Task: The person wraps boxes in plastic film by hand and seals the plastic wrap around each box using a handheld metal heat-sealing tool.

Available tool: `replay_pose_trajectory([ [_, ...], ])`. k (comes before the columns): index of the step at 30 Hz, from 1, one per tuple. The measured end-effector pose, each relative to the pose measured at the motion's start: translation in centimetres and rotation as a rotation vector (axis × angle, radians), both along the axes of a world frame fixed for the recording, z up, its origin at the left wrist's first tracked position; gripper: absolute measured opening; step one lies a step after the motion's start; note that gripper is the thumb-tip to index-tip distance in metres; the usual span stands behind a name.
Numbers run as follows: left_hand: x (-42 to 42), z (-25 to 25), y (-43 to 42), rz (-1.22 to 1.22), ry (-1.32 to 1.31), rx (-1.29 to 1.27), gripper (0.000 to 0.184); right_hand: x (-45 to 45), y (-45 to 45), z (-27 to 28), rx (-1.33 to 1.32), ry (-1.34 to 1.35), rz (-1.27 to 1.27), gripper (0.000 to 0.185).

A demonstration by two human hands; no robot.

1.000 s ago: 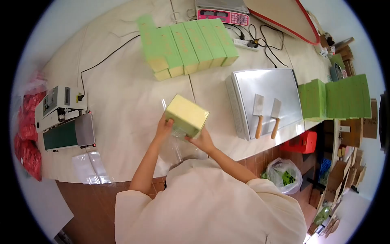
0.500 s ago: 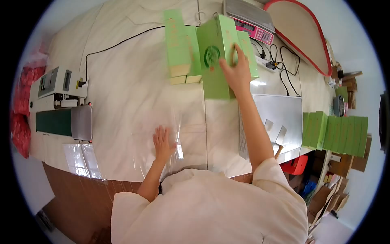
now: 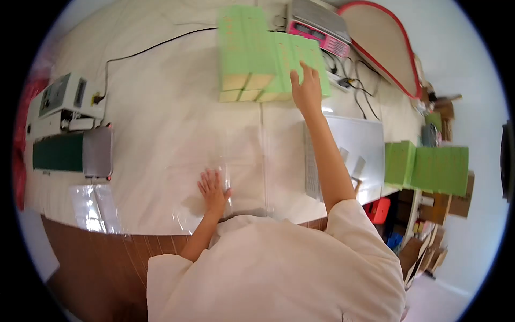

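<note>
Several green boxes (image 3: 247, 51) stand together at the far side of the table, with a second layer on the left part of the group. My right hand (image 3: 307, 91) is over the front of the lower green boxes (image 3: 287, 70) on the right, its fingers apart and nothing held; whether it touches them I cannot tell. Nearer to me, my left hand (image 3: 214, 192) lies flat with spread fingers on clear plastic film (image 3: 241, 155) on the table.
A sealing machine (image 3: 70, 123) with a green belt stands at the left, near plastic sleeves (image 3: 96, 208). At the right are a silver metal plate (image 3: 354, 142), a pink-fronted scale (image 3: 319, 38), black cables (image 3: 365, 91), a red-rimmed tray (image 3: 375, 40) and more green boxes (image 3: 441, 169).
The green box that my right hand held has gone onto the upper layer at the left. My right hand has let go. The left hand stays on the film; the whole view has shifted slightly.
</note>
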State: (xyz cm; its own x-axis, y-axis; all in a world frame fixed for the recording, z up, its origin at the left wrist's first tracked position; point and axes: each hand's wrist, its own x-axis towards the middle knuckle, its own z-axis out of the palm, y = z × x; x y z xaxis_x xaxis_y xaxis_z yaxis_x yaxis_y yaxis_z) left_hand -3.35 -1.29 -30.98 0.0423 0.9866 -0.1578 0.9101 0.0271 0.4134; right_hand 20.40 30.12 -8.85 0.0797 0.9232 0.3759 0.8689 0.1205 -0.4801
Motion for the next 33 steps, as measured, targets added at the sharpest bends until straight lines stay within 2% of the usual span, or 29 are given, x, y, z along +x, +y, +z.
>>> replay_pose_trajectory([
  [2, 0.5, -0.9, -0.3, 0.059, 0.059, 0.093, 0.094, 5.5, -6.0, 0.5, 0.011, 0.004, -0.047, 0.038],
  [3, 0.7, 0.2, -0.1, 0.076, 0.058, 0.020, 0.095, 8.5, -9.3, 0.4, 0.017, 0.001, -0.091, 0.037],
  [5, 0.8, -0.1, -0.1, 0.068, 0.043, 0.106, 0.096, 15.1, -16.4, -0.1, 0.017, -0.057, -0.262, 0.036],
  [7, 0.7, 0.2, -0.2, 0.063, 0.145, -0.018, 0.098, 21.5, -23.7, -0.2, 0.014, -0.111, -0.452, 0.036],
  [9, 0.6, -1.2, -0.3, -0.001, 0.127, 0.079, 0.098, 26.6, -30.0, -0.1, -0.008, -0.107, -0.625, 0.037],
  [14, -0.2, -1.6, 0.0, -0.059, 0.129, 0.293, 0.098, 40.7, -38.7, -0.6, 0.014, -0.211, -0.829, 0.060],
  [16, -0.6, -0.9, 0.6, -0.135, 0.026, 0.284, 0.096, 44.8, -39.0, -1.0, -0.065, -0.083, -0.950, 0.073],
  [18, 0.6, -0.3, -0.1, -0.161, 0.070, 0.256, 0.094, 50.5, -38.4, -2.1, -0.112, -0.121, -1.033, 0.087],
  [20, 2.3, 0.3, -1.1, -0.186, 0.112, 0.221, 0.092, 55.9, -36.8, -2.5, -0.241, -0.145, -1.052, 0.110],
  [22, 4.6, 1.1, -2.2, -0.166, 0.197, 0.080, 0.086, 59.9, -34.3, -1.4, -0.402, -0.111, -1.076, 0.121],
  [25, 7.2, 2.5, -3.9, -0.129, 0.121, 0.123, 0.082, 65.9, -31.1, -1.3, -0.561, -0.155, -1.062, 0.136],
  [28, 9.3, 4.5, -5.1, -0.092, 0.044, 0.127, 0.081, 71.4, -28.5, -3.2, -0.615, -0.111, -1.021, 0.142],
  [29, 9.9, 5.2, -5.3, -0.071, 0.059, 0.129, 0.081, 72.7, -27.6, -3.4, -0.711, -0.088, -1.030, 0.144],
  [33, 10.6, 6.3, -5.8, 0.019, 0.070, 0.095, 0.081, 75.7, -25.2, -5.5, -0.696, -0.065, -0.945, 0.140],
])
